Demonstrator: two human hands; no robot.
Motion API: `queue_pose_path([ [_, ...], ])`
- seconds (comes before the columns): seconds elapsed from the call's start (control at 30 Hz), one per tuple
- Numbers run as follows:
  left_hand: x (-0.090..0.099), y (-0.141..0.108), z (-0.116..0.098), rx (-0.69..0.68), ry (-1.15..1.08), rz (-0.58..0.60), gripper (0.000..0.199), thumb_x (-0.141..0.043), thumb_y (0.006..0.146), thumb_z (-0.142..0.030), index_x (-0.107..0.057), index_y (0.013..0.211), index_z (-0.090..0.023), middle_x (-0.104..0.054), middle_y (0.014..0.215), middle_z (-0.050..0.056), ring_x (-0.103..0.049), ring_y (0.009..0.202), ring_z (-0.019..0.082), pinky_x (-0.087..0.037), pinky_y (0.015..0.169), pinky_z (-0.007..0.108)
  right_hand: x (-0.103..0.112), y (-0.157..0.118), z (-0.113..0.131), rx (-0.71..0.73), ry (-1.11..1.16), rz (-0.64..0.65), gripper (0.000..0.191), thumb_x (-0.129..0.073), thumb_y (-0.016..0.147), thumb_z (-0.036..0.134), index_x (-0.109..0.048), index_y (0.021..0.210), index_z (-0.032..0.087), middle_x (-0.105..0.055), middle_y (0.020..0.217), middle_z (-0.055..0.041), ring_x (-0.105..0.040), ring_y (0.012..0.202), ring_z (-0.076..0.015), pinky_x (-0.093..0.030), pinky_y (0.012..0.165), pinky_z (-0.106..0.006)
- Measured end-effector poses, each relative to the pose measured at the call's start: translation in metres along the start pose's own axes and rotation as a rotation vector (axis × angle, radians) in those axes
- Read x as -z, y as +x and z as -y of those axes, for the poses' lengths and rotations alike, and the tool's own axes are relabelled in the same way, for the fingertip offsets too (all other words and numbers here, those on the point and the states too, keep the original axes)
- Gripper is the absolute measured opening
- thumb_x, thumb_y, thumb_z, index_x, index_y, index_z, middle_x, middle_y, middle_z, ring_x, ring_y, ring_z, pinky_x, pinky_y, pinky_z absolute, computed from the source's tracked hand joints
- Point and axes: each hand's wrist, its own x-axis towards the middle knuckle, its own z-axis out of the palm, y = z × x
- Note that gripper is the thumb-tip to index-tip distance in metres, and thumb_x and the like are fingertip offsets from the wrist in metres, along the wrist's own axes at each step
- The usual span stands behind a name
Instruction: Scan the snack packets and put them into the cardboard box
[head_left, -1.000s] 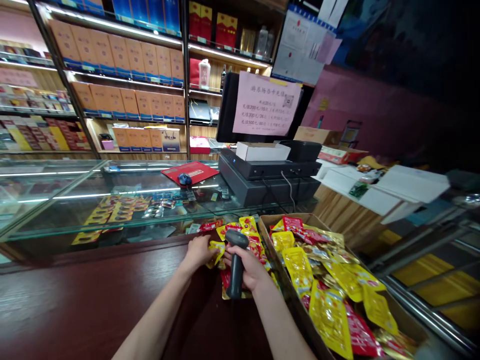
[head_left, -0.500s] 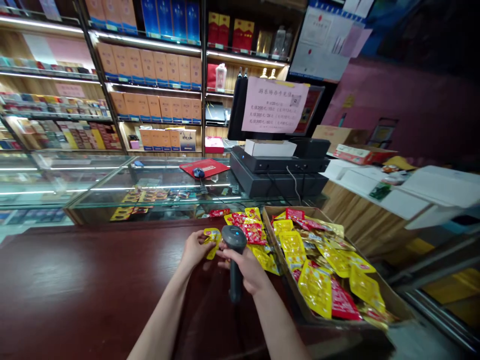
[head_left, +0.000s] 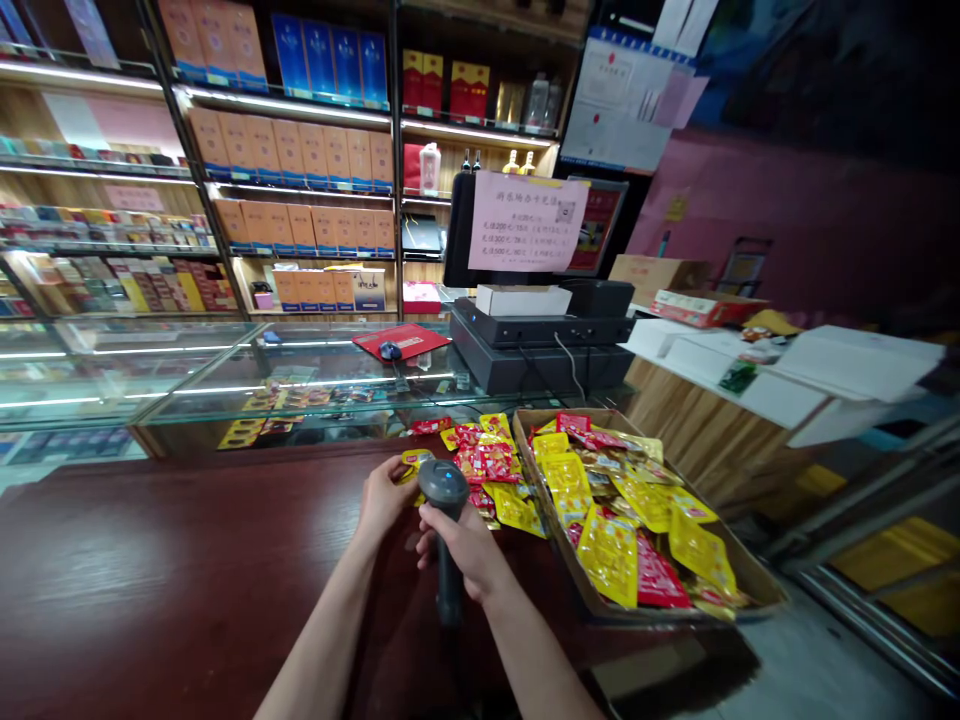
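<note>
My left hand (head_left: pixel 384 500) is closed on a small yellow snack packet (head_left: pixel 415 459), pinched by its edge above the dark red counter (head_left: pixel 187 560). My right hand (head_left: pixel 466 548) wraps round the handle of a dark grey barcode scanner (head_left: pixel 444 486). The scanner's head is close to the yellow packet and covers part of it. Just beyond the scanner lies a loose pile of red and yellow snack packets (head_left: pixel 487 462). To the right, a cardboard box (head_left: pixel 559 530) holds several more packets, yellow, red and gold.
Behind the counter stands a glass display case (head_left: pixel 217 385) with a red mouse pad (head_left: pixel 412 340) and a mouse (head_left: pixel 390 351) on it. A monitor (head_left: pixel 461 235) bearing a pink paper sign rises above a black cash drawer (head_left: pixel 517 368). Shelves of boxed goods line the back.
The scanner and my right hand have shifted left, nearer the yellow packet, and the scanner now hides more of it. The whole view has swung slightly to the right.
</note>
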Motion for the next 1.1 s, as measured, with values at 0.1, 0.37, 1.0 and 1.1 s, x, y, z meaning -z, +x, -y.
queue_pose_path([
  [0.1, 0.001, -0.001, -0.001, -0.023, 0.026, 0.002, 0.036, -0.061, 0.065, -0.022, -0.064, 0.101, -0.017, -0.070, 0.103, 0.007, -0.064, 0.098, 0.021, -0.049, 0.082, 0.027, -0.003, -0.002, 0.003, -0.010, 0.001, -0.007, 0.031, -0.071, 0.061, 0.039, -0.055, 0.071, 0.014, -0.055, 0.053, 0.0033, -0.053, 0.040, -0.0101, -0.047, 0.039, -0.024],
  [0.37, 0.006, -0.005, -0.001, -0.059, 0.279, -0.029, 0.031, -0.059, 0.067, -0.026, -0.066, 0.097, -0.017, -0.072, 0.092, 0.001, -0.065, 0.091, 0.021, -0.048, 0.077, 0.025, -0.002, 0.000, 0.000, 0.002, -0.002, 0.023, 0.035, -0.071, 0.062, 0.044, -0.054, 0.068, 0.014, -0.055, 0.048, 0.0025, -0.053, 0.040, -0.0114, -0.046, 0.041, -0.025],
  [1.0, -0.043, 0.014, -0.055, -0.036, 0.027, 0.229, 0.047, -0.064, 0.068, -0.048, -0.062, 0.100, -0.013, -0.070, 0.094, 0.008, -0.065, 0.084, 0.022, -0.050, 0.070, 0.027, 0.033, 0.010, 0.058, 0.247, 0.063, -0.203, 0.020, -0.071, 0.057, 0.019, -0.067, 0.075, 0.015, -0.067, 0.072, -0.0006, -0.061, 0.072, -0.0138, -0.044, 0.072, -0.025],
  [1.1, -0.102, 0.012, -0.086, -0.066, 0.030, 0.273, 0.053, -0.052, 0.075, -0.058, -0.062, 0.101, -0.012, -0.070, 0.096, 0.009, -0.063, 0.089, 0.023, -0.049, 0.074, 0.028, 0.065, -0.012, 0.083, 0.381, 0.074, -0.298, 0.025, -0.072, 0.059, 0.022, -0.068, 0.083, 0.017, -0.070, 0.084, -0.0022, -0.062, 0.085, -0.0161, -0.043, 0.081, -0.026],
])
